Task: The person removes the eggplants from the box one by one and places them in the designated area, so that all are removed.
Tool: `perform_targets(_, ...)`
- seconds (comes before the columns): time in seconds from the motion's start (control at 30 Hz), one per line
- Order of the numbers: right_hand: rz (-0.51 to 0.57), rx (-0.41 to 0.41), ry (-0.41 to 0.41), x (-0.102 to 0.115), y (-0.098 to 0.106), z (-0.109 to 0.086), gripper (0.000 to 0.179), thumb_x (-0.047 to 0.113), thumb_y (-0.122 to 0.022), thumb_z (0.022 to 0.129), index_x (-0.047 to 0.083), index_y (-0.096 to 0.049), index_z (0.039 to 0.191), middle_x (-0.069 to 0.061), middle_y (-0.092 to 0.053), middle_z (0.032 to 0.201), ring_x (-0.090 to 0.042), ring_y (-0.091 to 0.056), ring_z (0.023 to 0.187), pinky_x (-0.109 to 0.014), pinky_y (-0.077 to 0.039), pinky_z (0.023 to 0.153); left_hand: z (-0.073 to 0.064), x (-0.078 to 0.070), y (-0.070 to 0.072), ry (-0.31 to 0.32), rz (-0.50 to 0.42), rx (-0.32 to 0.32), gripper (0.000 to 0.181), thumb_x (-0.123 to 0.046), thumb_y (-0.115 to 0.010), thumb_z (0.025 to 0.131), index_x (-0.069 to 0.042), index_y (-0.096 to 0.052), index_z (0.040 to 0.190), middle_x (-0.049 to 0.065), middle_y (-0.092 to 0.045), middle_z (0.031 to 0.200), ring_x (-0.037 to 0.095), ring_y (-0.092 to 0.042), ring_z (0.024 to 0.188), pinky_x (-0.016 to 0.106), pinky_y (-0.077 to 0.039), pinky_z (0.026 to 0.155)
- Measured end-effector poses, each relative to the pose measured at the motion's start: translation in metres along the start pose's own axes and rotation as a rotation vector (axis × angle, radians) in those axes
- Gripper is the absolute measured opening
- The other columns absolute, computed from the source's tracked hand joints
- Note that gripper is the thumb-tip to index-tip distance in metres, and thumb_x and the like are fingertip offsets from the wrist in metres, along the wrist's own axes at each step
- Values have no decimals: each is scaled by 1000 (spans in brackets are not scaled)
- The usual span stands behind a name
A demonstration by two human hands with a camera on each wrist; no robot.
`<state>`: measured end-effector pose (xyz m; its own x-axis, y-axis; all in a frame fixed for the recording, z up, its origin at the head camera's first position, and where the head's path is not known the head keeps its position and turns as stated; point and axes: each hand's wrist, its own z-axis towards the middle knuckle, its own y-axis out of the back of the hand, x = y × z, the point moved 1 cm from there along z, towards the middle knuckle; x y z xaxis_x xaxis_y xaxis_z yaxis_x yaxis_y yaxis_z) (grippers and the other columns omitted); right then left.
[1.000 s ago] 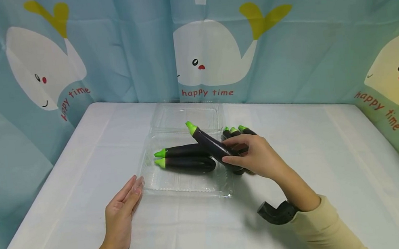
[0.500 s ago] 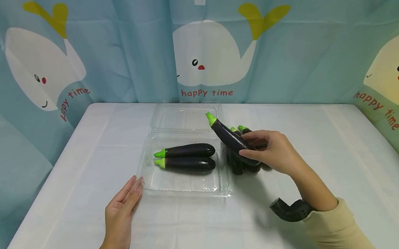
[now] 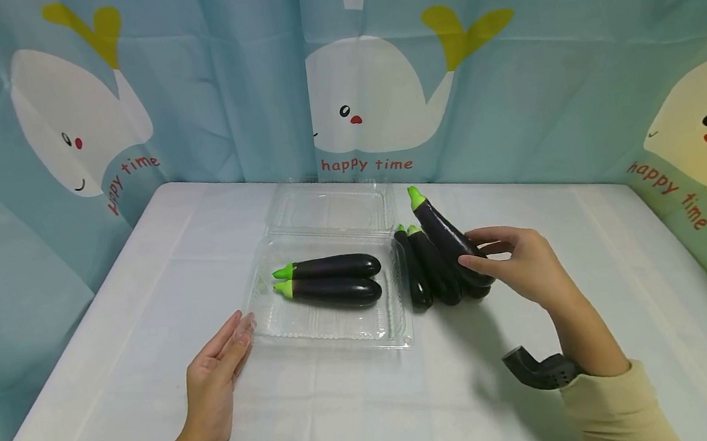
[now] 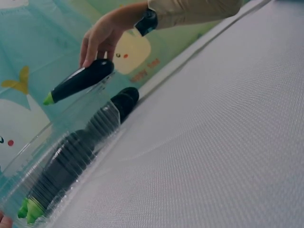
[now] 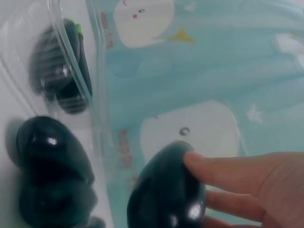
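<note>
My right hand (image 3: 522, 260) pinches the thick end of a dark eggplant (image 3: 446, 236) with a green stem, held above several other eggplants (image 3: 436, 269) lying beside the box. In the right wrist view the thumb (image 5: 223, 171) presses on the held eggplant (image 5: 166, 190). Two eggplants (image 3: 335, 292) lie side by side in the clear plastic box (image 3: 327, 335), stems to the left. My left hand (image 3: 217, 375) has its fingers extended, with the fingertips at the box's front left corner. In the left wrist view the raised eggplant (image 4: 83, 81) is apart from the box.
The box's clear lid (image 3: 329, 208) lies folded back toward the curtain (image 3: 238, 103). A white cloth (image 3: 349, 422) covers the table. A black curved device (image 3: 540, 370) is strapped to the right wrist.
My right hand has carried its eggplant rightward from over the box to over the pile beside it. The left hand and the two eggplants in the box stay put.
</note>
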<state>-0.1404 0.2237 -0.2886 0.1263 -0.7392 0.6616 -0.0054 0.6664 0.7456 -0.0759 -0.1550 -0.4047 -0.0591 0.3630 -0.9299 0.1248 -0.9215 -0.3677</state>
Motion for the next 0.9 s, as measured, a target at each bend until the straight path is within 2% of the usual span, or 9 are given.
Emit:
perform_targets(0.37, 18, -39, -78, -23, 9, -3, 52, 36, -69, 83, 2, -59, 120, -17, -60, 116, -29, -58, 103, -44, -47, 79, 1, 0, 0, 7, 17, 0, 47, -6, -55, 93, 9, -37, 134, 1, -58, 122, 11, -52, 113, 23, -42, 93)
perform_targets(0.47, 25, -46, -99, -29, 11, -3, 53, 37, -68, 83, 2, -58, 121, -18, -59, 117, -14, -59, 97, -45, -47, 80, 1, 0, 0, 8, 14, -4, 47, -6, -55, 92, 9, -38, 134, 1, -58, 121, 12, -52, 113, 23, -42, 93)
perform_targets(0.6, 51, -44, -142, -36, 14, -1, 56, 36, -67, 84, -1, -55, 124, -21, -58, 118, 9, -52, 85, -47, -45, 83, 1, 0, 0, 11, 8, -6, 48, -6, -55, 92, 9, -38, 134, 1, -58, 121, 11, -52, 113, 23, -42, 93)
perform_targets(0.77, 85, -41, -162, -43, 15, 0, 57, 33, -67, 84, -5, -53, 125, -26, -57, 116, 15, -50, 79, -51, -43, 86, 0, 0, 1, 9, 16, 0, 47, -6, -54, 93, 9, -37, 134, 4, -55, 124, 11, -52, 113, 23, -42, 93)
perform_targets(0.9, 76, -47, -157, -50, 15, 2, 57, 32, -68, 84, -7, -53, 123, -26, -57, 116, 15, -50, 79, -37, -47, 82, -1, 0, 1, 7, 24, 4, 46, -6, -54, 93, 9, -37, 134, 4, -55, 124, 11, -51, 114, 23, -41, 94)
